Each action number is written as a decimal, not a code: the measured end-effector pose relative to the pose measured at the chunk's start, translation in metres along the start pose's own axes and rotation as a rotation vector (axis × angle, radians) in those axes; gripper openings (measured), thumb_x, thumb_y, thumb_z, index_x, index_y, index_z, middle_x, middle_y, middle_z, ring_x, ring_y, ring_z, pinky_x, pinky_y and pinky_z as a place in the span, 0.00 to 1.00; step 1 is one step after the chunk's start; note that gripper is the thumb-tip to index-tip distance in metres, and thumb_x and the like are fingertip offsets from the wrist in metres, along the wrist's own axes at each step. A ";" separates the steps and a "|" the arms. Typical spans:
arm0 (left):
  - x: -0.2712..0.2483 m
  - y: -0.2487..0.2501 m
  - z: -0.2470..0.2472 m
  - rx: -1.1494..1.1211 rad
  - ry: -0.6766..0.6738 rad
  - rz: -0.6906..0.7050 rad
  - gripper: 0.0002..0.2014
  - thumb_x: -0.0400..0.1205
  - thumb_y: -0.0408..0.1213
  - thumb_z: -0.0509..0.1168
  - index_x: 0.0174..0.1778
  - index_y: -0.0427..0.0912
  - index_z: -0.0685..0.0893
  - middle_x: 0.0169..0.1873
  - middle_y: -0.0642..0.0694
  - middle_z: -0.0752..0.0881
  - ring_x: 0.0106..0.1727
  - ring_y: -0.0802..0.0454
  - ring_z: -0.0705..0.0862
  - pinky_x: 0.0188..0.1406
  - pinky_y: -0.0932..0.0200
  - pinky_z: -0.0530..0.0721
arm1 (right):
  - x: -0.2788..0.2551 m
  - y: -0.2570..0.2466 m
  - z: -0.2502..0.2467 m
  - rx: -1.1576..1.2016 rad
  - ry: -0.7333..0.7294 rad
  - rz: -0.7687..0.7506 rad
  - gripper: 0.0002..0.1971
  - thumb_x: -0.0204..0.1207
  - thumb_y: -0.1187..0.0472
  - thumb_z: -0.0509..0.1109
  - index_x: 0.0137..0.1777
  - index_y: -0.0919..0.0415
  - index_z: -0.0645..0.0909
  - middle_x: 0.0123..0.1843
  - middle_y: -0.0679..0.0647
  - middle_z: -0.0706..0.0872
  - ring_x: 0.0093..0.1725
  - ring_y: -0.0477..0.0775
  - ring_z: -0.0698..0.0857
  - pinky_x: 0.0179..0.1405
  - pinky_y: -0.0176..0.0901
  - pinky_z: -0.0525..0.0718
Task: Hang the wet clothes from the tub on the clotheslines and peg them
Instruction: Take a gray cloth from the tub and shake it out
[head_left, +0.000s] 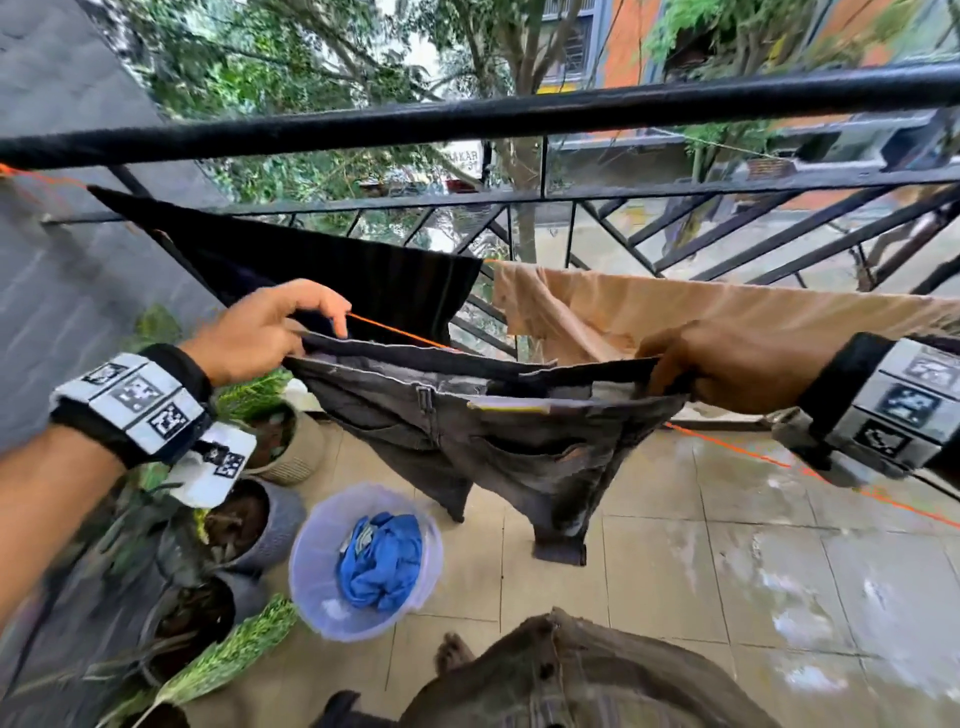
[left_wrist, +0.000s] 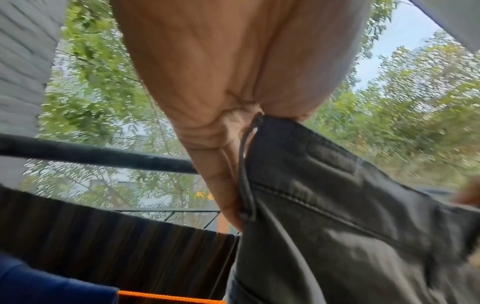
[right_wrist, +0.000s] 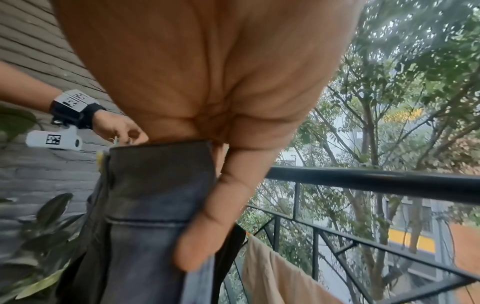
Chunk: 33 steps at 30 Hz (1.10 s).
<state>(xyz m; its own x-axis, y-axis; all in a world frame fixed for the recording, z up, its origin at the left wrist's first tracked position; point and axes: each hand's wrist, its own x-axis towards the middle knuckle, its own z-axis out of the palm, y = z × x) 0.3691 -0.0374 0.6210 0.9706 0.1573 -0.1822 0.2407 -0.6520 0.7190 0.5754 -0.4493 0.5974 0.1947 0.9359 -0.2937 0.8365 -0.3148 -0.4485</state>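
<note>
- Left hand (head_left: 254, 332) and right hand (head_left: 711, 364): fingers clenched on the waistband ends of the dark trousers (head_left: 493, 431).
- Trousers: spread at the orange clothesline (head_left: 395, 332), legs hanging.
- Tub (head_left: 317, 561): on the floor, holding blue clothes (head_left: 382, 566).

The setting is an outdoor balcony in diffuse daylight. The floor (head_left: 675, 571) consists of beige square tiles with wet, reflective patches. A grey brick wall (head_left: 62, 260) bounds the left side. A black metal railing (head_left: 519, 111) with a thick round top bar and diagonal lower bars closes the front edge. Potted plants (head_left: 244, 525) in grey and beige pots stand on the floor along the wall. Beyond the railing stand green trees (head_left: 311, 67), an orange-and-grey building (head_left: 623, 47) with windows, and a street below.
</note>
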 end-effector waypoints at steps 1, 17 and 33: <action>-0.006 0.003 0.001 0.029 -0.056 0.015 0.28 0.62 0.16 0.55 0.40 0.55 0.86 0.62 0.43 0.84 0.63 0.57 0.83 0.55 0.51 0.83 | 0.001 0.002 -0.002 -0.042 -0.004 0.018 0.18 0.56 0.63 0.59 0.39 0.48 0.87 0.48 0.39 0.84 0.45 0.42 0.80 0.44 0.38 0.72; -0.024 0.000 0.042 0.352 -0.186 -0.018 0.35 0.65 0.35 0.51 0.67 0.47 0.86 0.62 0.52 0.85 0.64 0.59 0.79 0.59 0.73 0.68 | 0.032 0.021 -0.004 -0.222 0.126 0.118 0.02 0.63 0.56 0.57 0.31 0.48 0.68 0.36 0.51 0.79 0.41 0.63 0.81 0.39 0.49 0.74; -0.026 -0.043 0.038 0.117 0.391 -0.193 0.19 0.77 0.57 0.73 0.54 0.48 0.91 0.49 0.53 0.90 0.53 0.56 0.87 0.54 0.59 0.81 | 0.032 0.001 0.075 -0.263 0.175 -0.163 0.25 0.84 0.43 0.56 0.40 0.57 0.88 0.58 0.61 0.80 0.47 0.63 0.84 0.49 0.52 0.86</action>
<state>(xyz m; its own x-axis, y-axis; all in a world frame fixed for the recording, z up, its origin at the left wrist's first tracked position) 0.3328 -0.0413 0.5693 0.8423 0.5385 -0.0221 0.4375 -0.6593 0.6115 0.5440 -0.4320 0.5239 0.1130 0.9906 -0.0771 0.9626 -0.1284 -0.2387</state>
